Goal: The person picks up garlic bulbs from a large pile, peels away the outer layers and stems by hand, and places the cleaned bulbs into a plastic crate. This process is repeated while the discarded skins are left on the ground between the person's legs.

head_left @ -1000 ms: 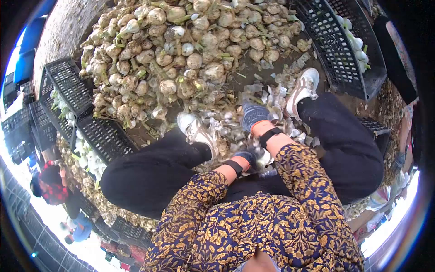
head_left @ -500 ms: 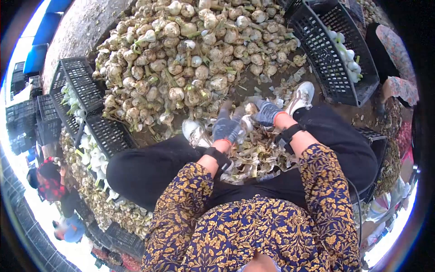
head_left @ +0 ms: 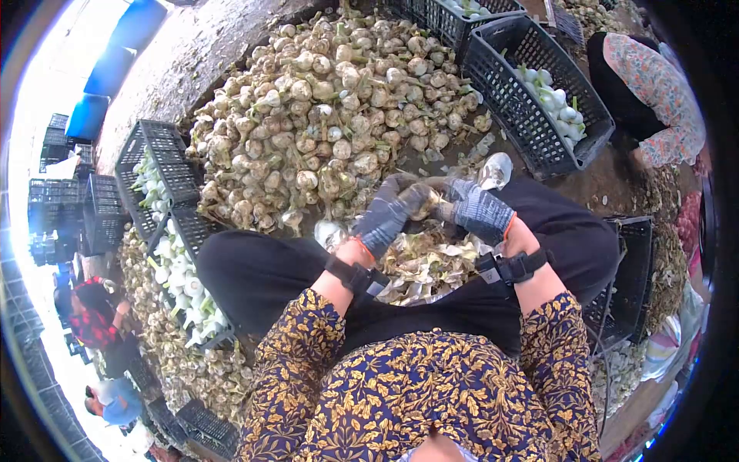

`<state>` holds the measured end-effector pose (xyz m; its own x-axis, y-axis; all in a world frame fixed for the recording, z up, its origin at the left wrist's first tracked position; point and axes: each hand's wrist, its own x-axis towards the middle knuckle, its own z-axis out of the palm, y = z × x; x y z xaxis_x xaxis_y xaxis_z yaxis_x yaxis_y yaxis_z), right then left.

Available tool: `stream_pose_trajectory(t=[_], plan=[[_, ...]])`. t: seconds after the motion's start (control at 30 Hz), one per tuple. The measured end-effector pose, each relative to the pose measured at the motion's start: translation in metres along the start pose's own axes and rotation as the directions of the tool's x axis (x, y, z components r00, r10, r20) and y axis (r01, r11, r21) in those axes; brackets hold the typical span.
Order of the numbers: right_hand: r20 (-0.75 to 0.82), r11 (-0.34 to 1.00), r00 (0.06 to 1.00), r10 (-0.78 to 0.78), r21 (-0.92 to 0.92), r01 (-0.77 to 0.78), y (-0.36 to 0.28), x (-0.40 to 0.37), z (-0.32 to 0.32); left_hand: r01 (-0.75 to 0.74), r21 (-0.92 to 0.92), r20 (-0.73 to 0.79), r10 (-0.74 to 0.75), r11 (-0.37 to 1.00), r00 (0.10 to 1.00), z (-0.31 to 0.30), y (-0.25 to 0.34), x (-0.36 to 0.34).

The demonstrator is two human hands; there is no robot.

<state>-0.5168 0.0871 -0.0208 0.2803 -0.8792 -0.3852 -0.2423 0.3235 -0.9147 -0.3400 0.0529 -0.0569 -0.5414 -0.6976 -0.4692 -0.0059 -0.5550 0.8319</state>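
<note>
Both my hands wear grey knit gloves and meet in front of my crossed legs. My left hand (head_left: 385, 213) has its fingers wrapped round a brownish garlic bulb (head_left: 418, 202). From the other side, my right hand (head_left: 477, 210) closes on the same bulb, its fingers bent at the outer skin and partly blurred. Under the hands lies a heap of peeled-off garlic skins (head_left: 428, 266). Just beyond them rises a big pile of unpeeled garlic bulbs (head_left: 331, 115) with dirty skins and cut stalks.
Black crates of white peeled garlic stand at the left (head_left: 173, 173) and upper right (head_left: 531, 96). Another black crate (head_left: 635, 266) is beside my right knee. A co-worker in a floral sleeve (head_left: 654, 85) sits at the right; other people (head_left: 92, 316) are at the far left.
My hands have come together round the bulb and closed; before, the left hand's fingers were spread over the skins. The whole view has shifted slightly.
</note>
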Motion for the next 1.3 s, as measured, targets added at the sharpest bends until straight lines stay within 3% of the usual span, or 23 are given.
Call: stream_pose_trajectory(t=[0.03, 0.07, 0.13, 0.17, 0.2, 0.23, 0.3, 0.33, 0.37, 0.4, 0.5, 0.53, 0.8, 0.93, 1.0, 1.07, 1.1, 1.13, 1.17, 1.2, 1.23, 1.27, 1.3], plan=[[0.002, 0.988, 0.990, -0.140, -0.067, 0.139, 0.001, -0.003, 0.002, -0.116, 0.181, -0.010, 0.119, 0.977, 0.993, 0.004, -0.001, -0.002], [0.003, 0.988, 0.990, -0.144, -0.065, 0.143, -0.001, -0.008, 0.004, -0.174, 0.169, -0.018, 0.180, 0.970, 0.984, 0.009, -0.002, -0.007], [-0.065, 0.959, 0.991, 0.119, 0.265, -0.098, -0.011, -0.016, 0.011, -0.207, 0.143, -0.019, 0.212, 0.968, 0.977, 0.011, 0.000, -0.009], [-0.063, 0.961, 0.992, 0.111, 0.262, -0.091, -0.004, -0.016, 0.014, -0.235, 0.113, -0.024, 0.239, 0.966, 0.971, 0.012, 0.000, -0.009], [-0.073, 0.771, 0.984, 0.163, 0.632, -0.081, 0.010, -0.014, 0.021, -0.176, 0.040, -0.089, 0.179, 0.984, 0.980, 0.012, -0.004, -0.007], [-0.059, 0.448, 0.975, 0.215, 0.893, -0.045, 0.017, -0.012, 0.026, -0.179, 0.043, -0.095, 0.182, 0.983, 0.979, 0.010, -0.005, -0.007], [-0.095, 0.365, 0.953, 0.288, 0.931, -0.017, 0.025, -0.005, 0.028, -0.147, 0.096, -0.317, 0.170, 0.985, 0.933, 0.006, -0.008, -0.004], [-0.230, 0.493, 0.924, 0.306, 0.869, 0.053, 0.027, -0.001, 0.029, -0.317, 0.575, -0.260, 0.536, 0.754, 0.803, 0.001, -0.013, -0.003], [-0.365, 0.612, 0.880, 0.306, 0.783, 0.111, 0.028, 0.002, 0.030, -0.317, 0.579, -0.258, 0.537, 0.752, 0.803, -0.002, -0.020, -0.002], [-0.445, 0.841, 0.874, 0.197, 0.534, 0.082, 0.030, -0.004, 0.033, -0.326, 0.521, -0.304, 0.529, 0.788, 0.793, -0.003, -0.027, 0.000], [-0.410, 0.917, 0.912, 0.023, 0.372, 0.144, 0.029, -0.005, 0.044, -0.269, 0.505, -0.357, 0.482, 0.820, 0.800, 0.015, -0.008, -0.012], [-0.429, 0.944, 0.902, 0.044, 0.314, 0.104, 0.019, -0.008, 0.045, -0.324, 0.499, -0.322, 0.519, 0.804, 0.792, 0.016, -0.009, -0.012], [-0.465, 0.934, 0.885, 0.023, 0.326, 0.146, 0.023, -0.002, 0.047, -0.493, 0.383, -0.256, 0.603, 0.781, 0.756, 0.022, -0.017, -0.011], [-0.469, 0.981, 0.882, -0.047, 0.144, 0.129, 0.039, 0.004, 0.044, -0.498, 0.315, -0.265, 0.579, 0.808, 0.771, 0.021, -0.022, -0.009], [-0.476, 0.989, 0.877, -0.067, 0.086, 0.122, 0.043, 0.004, 0.043, -0.501, 0.394, -0.251, 0.615, 0.770, 0.747, 0.021, -0.020, -0.010], [-0.466, 0.976, 0.860, -0.210, -0.155, 0.155, 0.043, 0.003, 0.042, -0.455, 0.358, -0.282, 0.559, 0.815, 0.780, 0.022, -0.017, -0.012], [-0.466, 0.976, 0.860, -0.209, -0.155, 0.154, 0.046, 0.003, 0.041, -0.407, 0.320, -0.310, 0.501, 0.855, 0.808, 0.022, -0.016, -0.013], [-0.412, 0.849, 0.786, -0.461, -0.462, 0.256, 0.049, 0.004, 0.039, -0.407, 0.320, -0.311, 0.500, 0.856, 0.808, 0.022, -0.016, -0.013], [-0.277, 0.620, 0.688, -0.671, -0.718, 0.316, 0.051, 0.005, 0.039, -0.386, 0.364, -0.318, 0.503, 0.847, 0.804, 0.021, -0.015, -0.013], [-0.276, 0.620, 0.688, -0.672, -0.717, 0.318, 0.052, 0.004, 0.040, -0.365, 0.409, -0.325, 0.507, 0.836, 0.798, 0.020, -0.015, -0.012], [-0.375, 0.774, 0.747, -0.549, -0.564, 0.287, 0.044, 0.001, 0.042, -0.365, 0.409, -0.326, 0.507, 0.836, 0.798, 0.019, -0.015, -0.011], [-0.444, 0.892, 0.799, -0.406, -0.384, 0.240, 0.040, 0.000, 0.044, -0.343, 0.532, -0.297, 0.550, 0.774, 0.780, 0.017, -0.015, -0.011], [-0.443, 0.892, 0.799, -0.406, -0.383, 0.240, 0.042, 0.001, 0.045, -0.315, 0.644, -0.262, 0.588, 0.697, 0.765, 0.015, -0.016, -0.009]])
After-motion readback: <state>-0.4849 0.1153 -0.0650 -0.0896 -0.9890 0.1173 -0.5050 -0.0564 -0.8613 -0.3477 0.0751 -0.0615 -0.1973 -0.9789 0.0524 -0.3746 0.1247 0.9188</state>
